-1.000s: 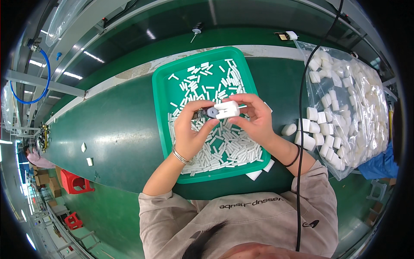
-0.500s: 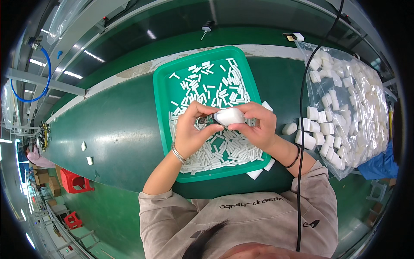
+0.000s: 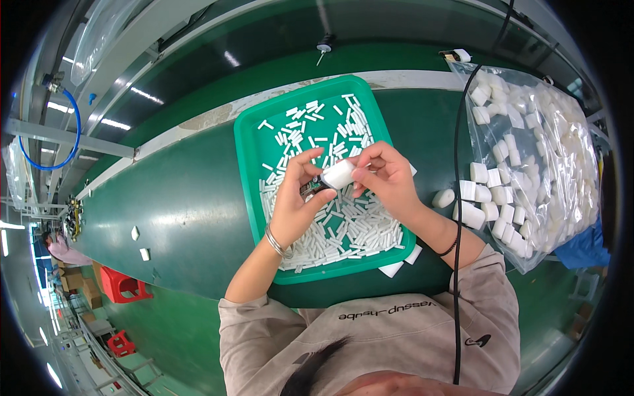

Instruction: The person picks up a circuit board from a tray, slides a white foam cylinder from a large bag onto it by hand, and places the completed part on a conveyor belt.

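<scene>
Over the green tray (image 3: 246, 155), my left hand (image 3: 295, 198) pinches a small dark part with a circuit board (image 3: 310, 187). A rounded white block (image 3: 339, 174) sits on its right end, tilted up to the right. My right hand (image 3: 389, 178) has thumb and fingers closed at the block's far end; whether a smaller piece is between them is hidden. Many short white strips (image 3: 317, 244) lie scattered in the tray beneath both hands.
To the right, a clear plastic bag (image 3: 548, 165) spills white blocks (image 3: 470, 214) onto the green table (image 3: 191, 198). A black cable (image 3: 457, 264) hangs down past my right arm. Two small white pieces (image 3: 144, 254) lie at the left, and a red stool (image 3: 122, 284) stands beyond the table edge.
The white block has gone from nearly level to tilted up at its right end. My right hand's fingers have shifted up and curled at that end. My left hand keeps its hold.
</scene>
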The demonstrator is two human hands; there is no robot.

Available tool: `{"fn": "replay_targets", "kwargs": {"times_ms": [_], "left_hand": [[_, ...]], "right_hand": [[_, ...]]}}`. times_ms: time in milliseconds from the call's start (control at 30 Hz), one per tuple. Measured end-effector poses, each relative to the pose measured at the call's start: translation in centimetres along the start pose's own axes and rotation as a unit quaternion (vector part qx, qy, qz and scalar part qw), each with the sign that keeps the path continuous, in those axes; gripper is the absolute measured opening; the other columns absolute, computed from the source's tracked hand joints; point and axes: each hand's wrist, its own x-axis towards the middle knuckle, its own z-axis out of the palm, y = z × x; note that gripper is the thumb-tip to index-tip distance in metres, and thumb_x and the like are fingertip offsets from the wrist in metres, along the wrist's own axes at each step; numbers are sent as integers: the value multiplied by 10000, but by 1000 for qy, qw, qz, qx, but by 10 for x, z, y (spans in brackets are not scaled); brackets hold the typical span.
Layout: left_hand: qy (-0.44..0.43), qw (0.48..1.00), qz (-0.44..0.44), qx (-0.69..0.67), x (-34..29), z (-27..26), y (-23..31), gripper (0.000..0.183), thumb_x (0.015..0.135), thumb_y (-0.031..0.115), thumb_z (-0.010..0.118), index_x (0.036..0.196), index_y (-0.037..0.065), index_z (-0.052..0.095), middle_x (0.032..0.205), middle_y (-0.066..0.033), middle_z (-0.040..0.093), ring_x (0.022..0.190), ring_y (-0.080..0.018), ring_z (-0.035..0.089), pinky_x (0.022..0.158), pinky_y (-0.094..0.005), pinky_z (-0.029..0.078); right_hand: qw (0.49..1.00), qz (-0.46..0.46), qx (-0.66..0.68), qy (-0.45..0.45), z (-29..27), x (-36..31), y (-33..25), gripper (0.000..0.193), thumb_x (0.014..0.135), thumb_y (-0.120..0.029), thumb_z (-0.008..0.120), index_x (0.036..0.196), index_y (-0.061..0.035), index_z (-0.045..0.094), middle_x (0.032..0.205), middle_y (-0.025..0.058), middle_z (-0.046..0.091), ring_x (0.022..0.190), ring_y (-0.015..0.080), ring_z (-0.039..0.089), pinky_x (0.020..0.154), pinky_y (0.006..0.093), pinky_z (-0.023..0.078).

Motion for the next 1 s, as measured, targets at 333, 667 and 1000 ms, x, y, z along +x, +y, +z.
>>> {"fn": "replay_targets", "kwargs": {"times_ms": [333, 667, 1000], "left_hand": [[115, 993, -25, -22, 114, -77, -13, 302, 801, 127, 592, 1081, 31, 537, 887, -33, 579, 768, -99, 546, 636, -230, 470], [285, 659, -270, 641, 253, -160, -103, 678, 625, 452, 683, 1195, 165, 452, 1207, -82, 479, 1172, -323, 348, 906, -443, 368], [128, 733, 66, 665, 320, 52, -39, 529, 789, 554, 439, 1085, 123, 521, 1058, -127, 568, 1032, -301, 503, 770, -451, 444]], "right_hand": [[937, -157, -311, 8, -2, -3, -1, 452, 754, -215, 632, 1122, -55, 425, 1056, 108, 534, 811, 206, 551, 654, 291, 473], [737, -195, -592, -263, -12, -14, 31, 319, 637, -273, 671, 880, -87, 577, 846, 36, 516, 876, 187, 477, 636, 293, 422], [766, -220, -547, -256, 4, -1, 29, 179, 646, -88, 562, 822, -74, 588, 798, 43, 504, 812, 199, 509, 579, 306, 462]]}}
